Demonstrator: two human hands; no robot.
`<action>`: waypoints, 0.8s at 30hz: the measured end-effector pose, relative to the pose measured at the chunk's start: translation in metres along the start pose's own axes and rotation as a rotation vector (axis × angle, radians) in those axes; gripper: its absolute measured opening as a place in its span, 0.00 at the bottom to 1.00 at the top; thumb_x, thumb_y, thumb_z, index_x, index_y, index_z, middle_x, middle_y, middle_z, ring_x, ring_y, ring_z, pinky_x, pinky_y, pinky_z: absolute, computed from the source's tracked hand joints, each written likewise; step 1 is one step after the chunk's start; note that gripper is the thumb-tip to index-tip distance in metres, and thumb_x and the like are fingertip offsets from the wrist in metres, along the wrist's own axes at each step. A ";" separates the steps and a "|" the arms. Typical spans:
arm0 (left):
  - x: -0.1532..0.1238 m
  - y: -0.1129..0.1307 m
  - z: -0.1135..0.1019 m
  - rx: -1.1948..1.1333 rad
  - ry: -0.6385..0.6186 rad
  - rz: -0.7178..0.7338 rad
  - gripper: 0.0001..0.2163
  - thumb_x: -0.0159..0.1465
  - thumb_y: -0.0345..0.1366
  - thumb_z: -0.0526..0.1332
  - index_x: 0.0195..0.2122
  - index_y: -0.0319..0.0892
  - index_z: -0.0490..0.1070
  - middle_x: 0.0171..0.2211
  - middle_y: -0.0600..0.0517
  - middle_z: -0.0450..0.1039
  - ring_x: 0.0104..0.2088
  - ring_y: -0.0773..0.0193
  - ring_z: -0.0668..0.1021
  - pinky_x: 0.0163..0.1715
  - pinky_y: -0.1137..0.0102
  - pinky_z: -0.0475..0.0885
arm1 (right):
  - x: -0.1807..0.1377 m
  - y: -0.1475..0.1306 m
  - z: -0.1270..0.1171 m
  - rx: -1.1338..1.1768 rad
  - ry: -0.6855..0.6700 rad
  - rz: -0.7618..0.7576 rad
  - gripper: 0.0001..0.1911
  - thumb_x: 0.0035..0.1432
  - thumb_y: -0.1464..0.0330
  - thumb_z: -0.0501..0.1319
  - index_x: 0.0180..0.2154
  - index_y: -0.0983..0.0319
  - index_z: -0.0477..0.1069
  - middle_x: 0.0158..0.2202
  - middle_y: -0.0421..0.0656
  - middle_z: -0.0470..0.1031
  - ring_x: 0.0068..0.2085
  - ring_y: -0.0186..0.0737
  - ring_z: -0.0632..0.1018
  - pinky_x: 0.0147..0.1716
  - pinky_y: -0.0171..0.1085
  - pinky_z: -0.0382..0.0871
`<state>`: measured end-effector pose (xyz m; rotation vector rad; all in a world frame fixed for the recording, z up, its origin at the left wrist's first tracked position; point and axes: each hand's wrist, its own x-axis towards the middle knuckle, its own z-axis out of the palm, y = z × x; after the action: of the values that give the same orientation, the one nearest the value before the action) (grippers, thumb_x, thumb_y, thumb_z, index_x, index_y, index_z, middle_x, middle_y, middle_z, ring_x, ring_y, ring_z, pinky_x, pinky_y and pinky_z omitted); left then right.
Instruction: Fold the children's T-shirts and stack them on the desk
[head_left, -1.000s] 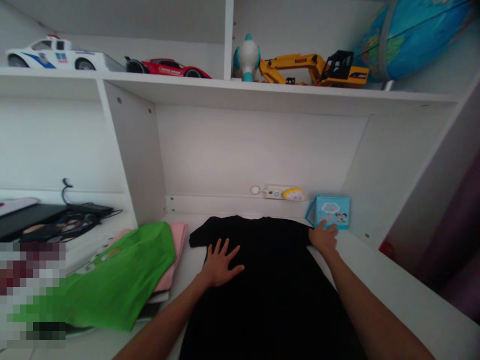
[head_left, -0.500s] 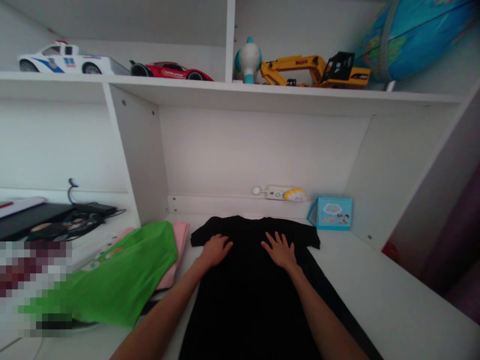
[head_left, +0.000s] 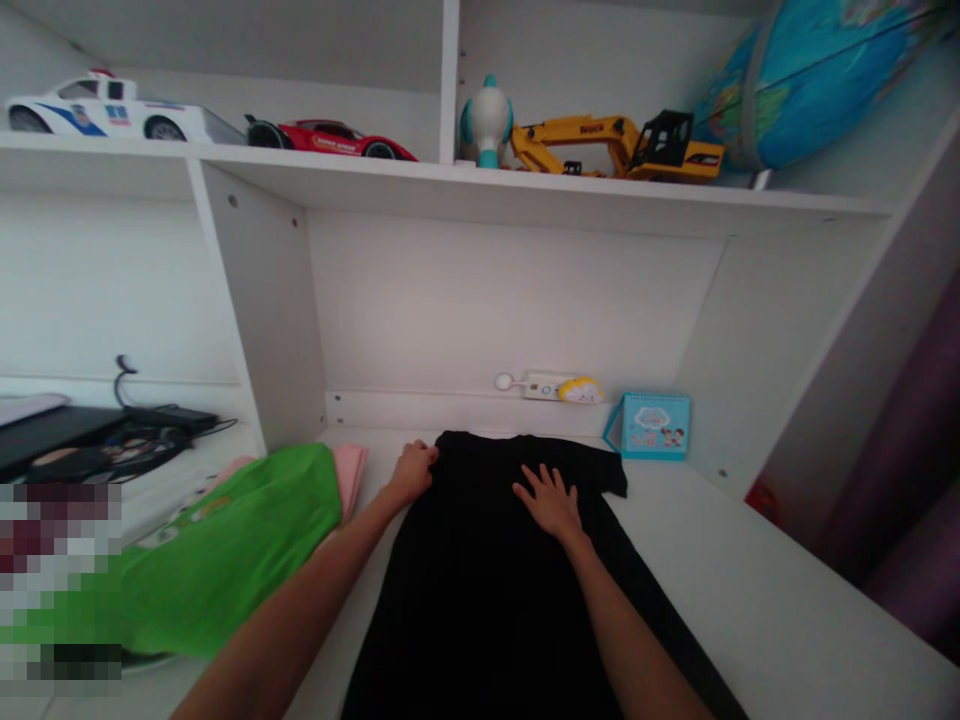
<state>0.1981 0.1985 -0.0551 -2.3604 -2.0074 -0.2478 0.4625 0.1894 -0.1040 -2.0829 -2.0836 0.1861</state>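
Observation:
A black T-shirt (head_left: 495, 590) lies flat on the white desk (head_left: 757, 590), collar end toward the back wall. My left hand (head_left: 411, 472) sits at the shirt's left shoulder edge with its fingers curled on the fabric, where the left sleeve no longer shows. My right hand (head_left: 550, 499) rests flat on the upper middle of the shirt, fingers spread. The right sleeve (head_left: 604, 470) still sticks out to the side.
A green garment (head_left: 225, 550) lies over a pink one (head_left: 351, 470) left of the shirt. A small blue box (head_left: 651, 426) and a power strip (head_left: 544, 385) stand at the back wall. Toy cars, a yellow excavator (head_left: 615, 145) and a globe (head_left: 810, 75) sit on the shelf above.
My right hand came from the right sleeve to the shirt's middle. My left hand slid to the left shoulder and closed on the fabric; the left sleeve is no longer visible.

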 end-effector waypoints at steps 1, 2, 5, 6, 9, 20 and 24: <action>-0.003 0.007 0.000 0.001 -0.011 0.080 0.15 0.51 0.23 0.52 0.38 0.45 0.64 0.43 0.49 0.66 0.42 0.61 0.71 0.38 0.70 0.65 | 0.000 0.000 0.000 0.001 0.002 -0.002 0.31 0.56 0.47 0.37 0.58 0.51 0.45 0.62 0.43 0.42 0.61 0.50 0.42 0.53 0.56 0.39; -0.006 0.014 -0.001 0.003 -0.030 0.151 0.14 0.50 0.23 0.52 0.37 0.46 0.64 0.41 0.51 0.66 0.39 0.62 0.72 0.36 0.70 0.65 | 0.000 0.000 0.000 0.001 0.005 -0.003 0.31 0.56 0.47 0.37 0.58 0.51 0.46 0.62 0.43 0.42 0.61 0.50 0.42 0.53 0.56 0.39; -0.013 0.023 -0.005 0.018 -0.078 0.299 0.11 0.50 0.24 0.53 0.32 0.46 0.65 0.37 0.52 0.66 0.35 0.62 0.72 0.32 0.70 0.66 | 0.000 0.000 0.001 0.005 0.011 -0.005 0.31 0.56 0.47 0.38 0.58 0.50 0.46 0.62 0.43 0.42 0.61 0.50 0.43 0.53 0.56 0.39; -0.015 0.023 -0.006 0.025 -0.079 0.331 0.10 0.50 0.24 0.52 0.31 0.46 0.65 0.38 0.52 0.66 0.36 0.61 0.72 0.32 0.70 0.66 | 0.000 0.000 0.001 0.007 0.014 -0.005 0.31 0.56 0.47 0.38 0.58 0.50 0.46 0.62 0.43 0.42 0.61 0.50 0.43 0.53 0.56 0.39; -0.015 0.019 -0.014 0.052 -0.078 0.402 0.13 0.51 0.23 0.51 0.33 0.45 0.65 0.42 0.50 0.64 0.37 0.60 0.72 0.33 0.69 0.65 | 0.001 0.000 0.001 0.012 0.016 -0.004 0.31 0.56 0.47 0.38 0.58 0.50 0.47 0.62 0.43 0.42 0.61 0.50 0.42 0.53 0.56 0.39; -0.002 -0.013 -0.033 -0.238 -0.096 0.359 0.33 0.44 0.20 0.52 0.55 0.39 0.53 0.46 0.45 0.66 0.46 0.60 0.69 0.46 0.70 0.62 | 0.001 0.000 0.000 0.024 0.009 -0.003 0.31 0.55 0.47 0.38 0.58 0.50 0.46 0.62 0.43 0.42 0.61 0.50 0.41 0.53 0.56 0.38; -0.001 -0.014 -0.034 -0.320 -0.267 0.289 0.24 0.44 0.25 0.56 0.45 0.43 0.64 0.37 0.53 0.70 0.37 0.62 0.73 0.36 0.72 0.67 | 0.000 0.000 -0.001 0.028 0.010 -0.006 0.31 0.56 0.47 0.38 0.58 0.51 0.46 0.62 0.43 0.42 0.61 0.50 0.42 0.53 0.56 0.38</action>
<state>0.1807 0.1959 -0.0231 -2.9888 -1.8006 -0.2724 0.4626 0.1897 -0.1032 -2.0572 -2.0692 0.2033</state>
